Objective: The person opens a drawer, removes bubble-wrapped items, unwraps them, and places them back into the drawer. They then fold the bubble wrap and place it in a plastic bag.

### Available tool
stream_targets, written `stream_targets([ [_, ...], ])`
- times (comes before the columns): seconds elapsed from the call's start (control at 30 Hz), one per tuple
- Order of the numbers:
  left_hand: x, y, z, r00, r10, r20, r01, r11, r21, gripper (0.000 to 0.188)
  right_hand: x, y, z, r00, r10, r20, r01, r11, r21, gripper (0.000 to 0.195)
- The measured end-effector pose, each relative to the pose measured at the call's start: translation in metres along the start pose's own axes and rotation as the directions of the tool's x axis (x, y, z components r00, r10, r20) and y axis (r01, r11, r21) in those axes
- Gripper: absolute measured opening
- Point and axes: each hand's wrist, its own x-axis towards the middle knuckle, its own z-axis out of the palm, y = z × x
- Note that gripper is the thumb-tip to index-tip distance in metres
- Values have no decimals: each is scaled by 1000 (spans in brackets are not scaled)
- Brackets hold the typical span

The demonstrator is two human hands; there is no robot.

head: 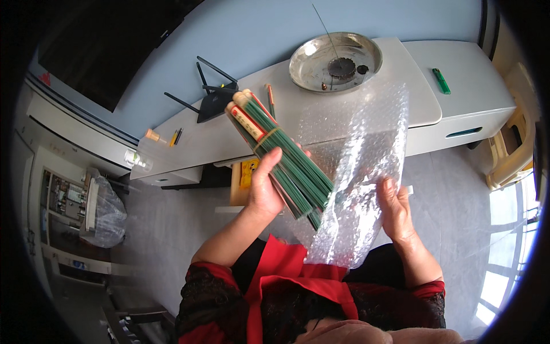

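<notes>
My left hand (266, 185) grips several bundles of green incense sticks (296, 167), tilted, with red-and-cream paper bands and a rubber band around them. In my right hand (394, 208) is a sheet or bag of clear bubble wrap (356, 172), held by its right edge. The lower ends of the sticks touch or overlap the wrap; which cannot be told. Beyond them, a round metal basin (309, 77) on the cabinet holds a dark round piece with one thin stick standing upright in it. Another banded incense bundle (270, 101) lies behind the held ones.
The pale cabinet (193, 148) carries a black router (217, 103) with raised antennas, pens (175, 137) and a green lighter (441, 81). An open drawer (238, 185) juts out below. A cream plastic chair (511, 142) stands at the right.
</notes>
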Motion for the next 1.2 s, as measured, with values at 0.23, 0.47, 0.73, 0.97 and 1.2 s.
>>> stream_targets([
  [0.23, 18, 24, -31, 999, 43, -9, -44, 981, -190, 49, -5, -25, -13, 976, -112, -185, 108, 994, -30, 51],
  [0.47, 1, 28, -43, 964, -34, 264, 122, 937, -327, 55, -8, -56, -63, 758, -341, -557, 312, 938, -149, 53],
  [0.73, -34, 2, -34, 872, -101, 479, 234, 946, -226, 68, -18, -106, -128, 472, -541, -696, 635, 756, -158, 51],
  [0.97, -37, -15, -28, 853, -222, 471, 317, 939, -131, 70, -54, -51, -225, 391, -482, -784, 671, 732, -116, 51],
  [1.2, -30, -24, -26, 829, -293, 476, 367, 928, -66, 69, -125, 98, -354, 440, -122, -889, 431, 898, 90, 44],
])
